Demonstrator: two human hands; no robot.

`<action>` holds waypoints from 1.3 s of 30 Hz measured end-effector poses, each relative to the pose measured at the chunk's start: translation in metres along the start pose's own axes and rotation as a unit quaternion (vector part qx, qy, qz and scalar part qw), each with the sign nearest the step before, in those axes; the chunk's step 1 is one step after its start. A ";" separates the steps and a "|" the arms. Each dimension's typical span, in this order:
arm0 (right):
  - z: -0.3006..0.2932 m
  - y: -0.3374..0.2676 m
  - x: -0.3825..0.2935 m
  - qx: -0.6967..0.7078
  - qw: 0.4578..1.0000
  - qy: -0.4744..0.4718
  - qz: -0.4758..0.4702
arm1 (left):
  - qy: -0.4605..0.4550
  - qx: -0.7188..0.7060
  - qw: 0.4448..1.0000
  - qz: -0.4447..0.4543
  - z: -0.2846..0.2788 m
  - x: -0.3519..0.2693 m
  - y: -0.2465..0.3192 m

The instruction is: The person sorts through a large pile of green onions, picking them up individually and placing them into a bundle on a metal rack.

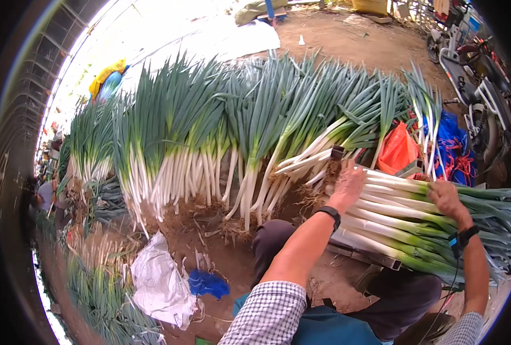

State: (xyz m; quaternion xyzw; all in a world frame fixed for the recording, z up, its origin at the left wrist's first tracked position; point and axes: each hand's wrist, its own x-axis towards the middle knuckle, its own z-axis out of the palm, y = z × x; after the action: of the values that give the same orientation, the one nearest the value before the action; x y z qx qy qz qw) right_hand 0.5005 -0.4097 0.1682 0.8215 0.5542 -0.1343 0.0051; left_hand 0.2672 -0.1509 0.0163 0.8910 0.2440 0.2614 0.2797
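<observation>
Large green onions [393, 211] lie side by side across a low metal frame [367, 255] in front of me, white ends to the left and leaves to the right. My left hand [349, 183] has its fingers curled round the root end of a stalk at the far side of this layer. Further right, my right hand [447, 199] is closed over the stalks where white turns green. Both palms are turned down, so the exact number of stalks held is hidden. A dark metal end piece [337, 153] of the frame stands just beyond my left hand.
A long row of green onions [203, 129] stands ahead. Right of it lie a red plastic bag [397, 148] and blue sheeting with red ties [453, 146]. A white sack [158, 276] and blue netting [208, 283] lie lower left. Scooters [475, 82] are parked at far right.
</observation>
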 end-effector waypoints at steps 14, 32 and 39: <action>0.018 -0.029 -0.023 -0.042 0.995 0.025 0.086 | -0.244 -0.024 0.969 -0.014 -0.218 0.051 0.019; 0.010 -0.051 -0.015 -0.092 0.991 0.013 0.094 | -0.068 -0.047 0.858 -0.507 -0.231 -0.453 -0.225; 0.031 -0.038 -0.019 -0.097 0.993 0.053 0.051 | -0.046 0.058 0.864 -0.498 -0.179 -0.356 -0.288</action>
State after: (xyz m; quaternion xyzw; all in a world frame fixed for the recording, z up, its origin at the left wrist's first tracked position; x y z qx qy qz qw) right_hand 0.4530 -0.4172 0.1479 0.8501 0.5217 -0.0360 0.0624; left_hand -0.1888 -0.0827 -0.1553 0.6763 0.6570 0.0317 0.3317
